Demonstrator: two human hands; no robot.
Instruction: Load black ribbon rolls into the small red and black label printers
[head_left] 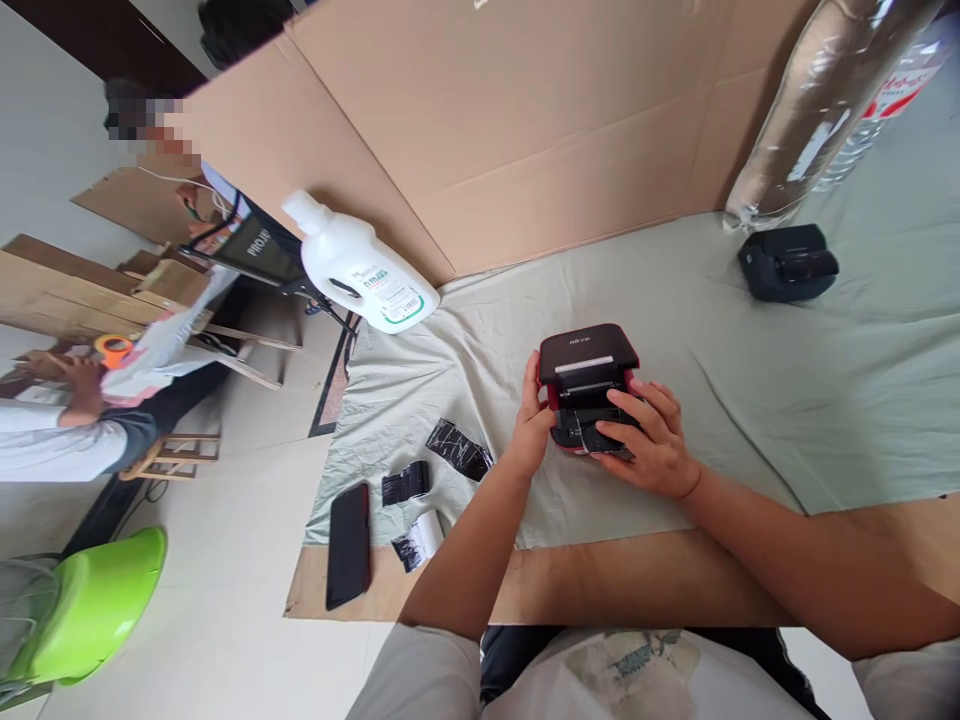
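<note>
A small red-and-black label printer (589,347), its lid raised and its inner bay exposed, rests on the cloth in front of me. My left hand (531,432) grips its left side, fingers along the edge and thumb near the front corner. From the right, my right hand (651,442) holds the front part, with fingertips over a glossy black strip (592,437) at the opening. Those fingers hide part of the bay. Left of the printer lie a crinkled black strip (459,450), a curled black piece (405,484) and a small white roll with a black tail (429,535).
A phone (349,545) lies at the table's left corner. Behind stand a white jug (367,265) and a cardboard panel (525,120). A dark device (789,263) and plastic bottles (802,130) are at right. Other people sit left, beyond a green tub (112,600).
</note>
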